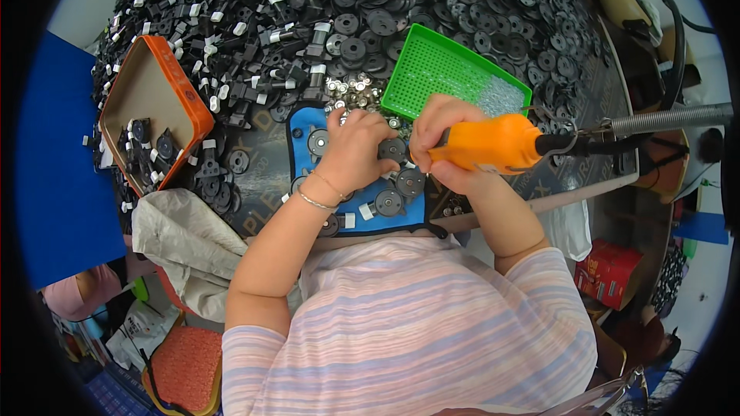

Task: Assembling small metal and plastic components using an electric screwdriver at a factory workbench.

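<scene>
My left hand (353, 150) is over a blue mat (358, 212). Its thumb and forefinger close round the edge of a black round plastic part (394, 149). Several similar wheel-like parts lie on the mat, among them a part with a white tab (388, 202) near its front edge. My right hand (445, 137) grips an orange electric screwdriver (493, 143) held nearly level, its front end toward the part at my left fingers. The driver's tip is hidden by my fingers. Small silver metal pieces (356, 94) are heaped just beyond my left hand.
A green perforated tray (422, 62) holding small shiny screws stands beyond my right hand. An orange tray (202, 117) with a few black parts is at the left. Large piles of black parts (254, 31) cover the far table. A spring-wrapped cable (671, 118) runs from the driver rightward.
</scene>
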`<action>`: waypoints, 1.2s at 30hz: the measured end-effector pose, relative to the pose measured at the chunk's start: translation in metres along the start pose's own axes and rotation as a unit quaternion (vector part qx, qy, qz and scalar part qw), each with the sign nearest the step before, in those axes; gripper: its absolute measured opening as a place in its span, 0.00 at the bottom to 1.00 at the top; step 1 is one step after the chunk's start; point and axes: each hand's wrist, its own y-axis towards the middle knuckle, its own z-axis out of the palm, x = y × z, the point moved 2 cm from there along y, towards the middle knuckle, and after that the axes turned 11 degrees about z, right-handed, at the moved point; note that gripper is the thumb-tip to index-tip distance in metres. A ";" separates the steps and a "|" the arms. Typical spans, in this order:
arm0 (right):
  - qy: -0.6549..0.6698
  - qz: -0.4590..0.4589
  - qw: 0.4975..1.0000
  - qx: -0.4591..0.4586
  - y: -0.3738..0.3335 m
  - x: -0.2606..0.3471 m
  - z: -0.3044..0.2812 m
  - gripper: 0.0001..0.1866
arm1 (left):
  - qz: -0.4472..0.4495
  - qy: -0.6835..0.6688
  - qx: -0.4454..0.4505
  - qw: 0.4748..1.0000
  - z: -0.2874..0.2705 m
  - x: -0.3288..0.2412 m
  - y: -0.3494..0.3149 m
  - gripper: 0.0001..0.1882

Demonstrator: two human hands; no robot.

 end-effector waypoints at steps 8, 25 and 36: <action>0.034 -0.088 0.995 -0.023 0.012 0.033 -0.020 0.18 | -0.016 -0.016 0.004 1.000 0.000 0.000 -0.001 0.23; -0.013 -0.081 0.987 -0.138 0.017 -0.003 -0.037 0.15 | -0.022 -0.009 0.026 0.999 -0.002 -0.002 0.001 0.24; 0.020 -0.083 0.987 -0.135 0.016 -0.004 -0.038 0.13 | -0.015 -0.013 0.017 1.000 -0.001 -0.002 0.002 0.24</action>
